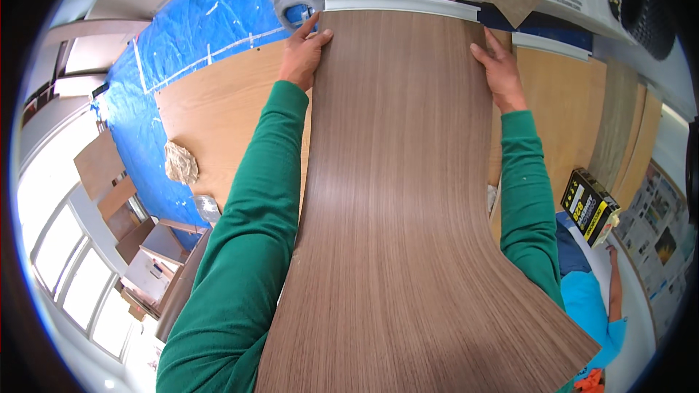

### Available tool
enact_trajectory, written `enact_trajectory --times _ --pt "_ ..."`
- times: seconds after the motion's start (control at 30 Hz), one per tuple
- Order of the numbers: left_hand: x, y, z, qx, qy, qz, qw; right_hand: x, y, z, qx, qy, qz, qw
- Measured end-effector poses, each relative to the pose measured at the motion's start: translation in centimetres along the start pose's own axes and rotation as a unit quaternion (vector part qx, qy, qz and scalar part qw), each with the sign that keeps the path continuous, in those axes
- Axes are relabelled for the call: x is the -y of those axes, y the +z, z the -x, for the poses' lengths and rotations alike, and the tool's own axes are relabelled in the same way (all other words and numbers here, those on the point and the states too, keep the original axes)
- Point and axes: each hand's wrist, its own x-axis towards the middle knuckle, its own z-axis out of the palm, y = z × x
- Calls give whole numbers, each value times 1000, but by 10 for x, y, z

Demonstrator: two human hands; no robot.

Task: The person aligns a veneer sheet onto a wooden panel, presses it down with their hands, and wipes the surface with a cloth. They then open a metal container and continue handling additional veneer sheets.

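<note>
Walnut-brown laminate sheet (400,196) lies lengthwise on a light wood board (218,124), far end at a white edge strip (400,4). Left hand (302,54) & right hand (499,65) grip its far side edges, fingers curled loosely on the sheet. Yellow-black box (590,207) by the board's right edge.

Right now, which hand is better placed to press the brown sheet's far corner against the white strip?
Probably left: the left hand already touches the wood-grain sheet right beside the white strip; the right hand grips lower down.
</note>
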Motion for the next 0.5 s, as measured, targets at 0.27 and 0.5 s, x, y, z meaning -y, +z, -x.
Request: enact_trajectory --times 0.27,0.5 --pt "0 6 -12 -42 -4 -89 995 -5 -2 -4 -5 11 13 1000" --pt "-4 3 -38 -80 -4 -223 972 1 6 -3 -26 -7 2 1000"
